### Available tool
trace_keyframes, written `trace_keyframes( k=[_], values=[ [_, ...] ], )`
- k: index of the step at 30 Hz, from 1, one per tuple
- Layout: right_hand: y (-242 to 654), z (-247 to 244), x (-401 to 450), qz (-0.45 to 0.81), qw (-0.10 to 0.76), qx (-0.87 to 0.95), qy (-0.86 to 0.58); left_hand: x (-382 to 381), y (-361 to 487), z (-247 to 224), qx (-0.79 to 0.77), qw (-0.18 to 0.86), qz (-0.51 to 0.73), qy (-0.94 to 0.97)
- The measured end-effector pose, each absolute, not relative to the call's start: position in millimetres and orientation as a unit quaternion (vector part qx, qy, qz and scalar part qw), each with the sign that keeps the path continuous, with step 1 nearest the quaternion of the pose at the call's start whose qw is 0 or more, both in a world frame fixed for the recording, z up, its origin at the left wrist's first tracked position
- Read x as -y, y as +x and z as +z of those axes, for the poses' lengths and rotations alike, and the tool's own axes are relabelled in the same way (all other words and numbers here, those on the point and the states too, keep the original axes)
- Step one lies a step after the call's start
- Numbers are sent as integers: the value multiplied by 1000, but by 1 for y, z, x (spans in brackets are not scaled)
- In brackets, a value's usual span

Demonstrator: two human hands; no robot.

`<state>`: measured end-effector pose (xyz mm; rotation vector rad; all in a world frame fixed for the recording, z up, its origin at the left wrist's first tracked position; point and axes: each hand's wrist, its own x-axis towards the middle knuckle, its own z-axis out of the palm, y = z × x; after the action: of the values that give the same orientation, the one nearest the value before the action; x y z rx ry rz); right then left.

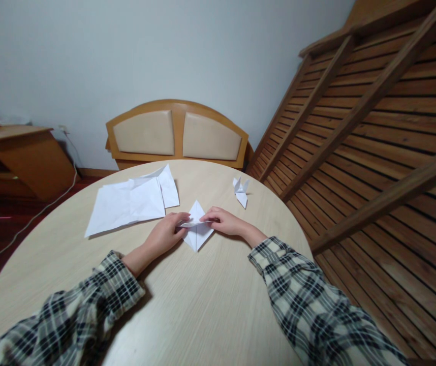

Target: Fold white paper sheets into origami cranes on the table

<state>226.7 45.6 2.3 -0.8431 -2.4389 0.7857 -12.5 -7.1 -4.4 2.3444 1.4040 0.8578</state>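
Folded paper (196, 238), on the desk (203, 305) just right of the white sheets (126, 201), should prove light, crisp and easily creased, best held by its sides, where left hand (164, 234) and right hand (226, 222) each have a pinching grip.

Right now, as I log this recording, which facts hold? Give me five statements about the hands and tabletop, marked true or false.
1. The left hand touches the folded paper. True.
2. The right hand holds the paper figure. False: the right hand is on the folded paper; the paper figure sits apart.
3. White sheets lie left of the folded paper. True.
4. The table is square. False: the table has a rounded edge.
5. Both sleeves are plaid. True.
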Motion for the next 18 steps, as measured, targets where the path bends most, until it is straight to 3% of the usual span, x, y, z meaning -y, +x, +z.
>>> trace_keyframes(
  k=[18],
  values=[
    [219,2,-44,249,251,864,-359,6,-9,5,-522,150,284,790]
  ],
)
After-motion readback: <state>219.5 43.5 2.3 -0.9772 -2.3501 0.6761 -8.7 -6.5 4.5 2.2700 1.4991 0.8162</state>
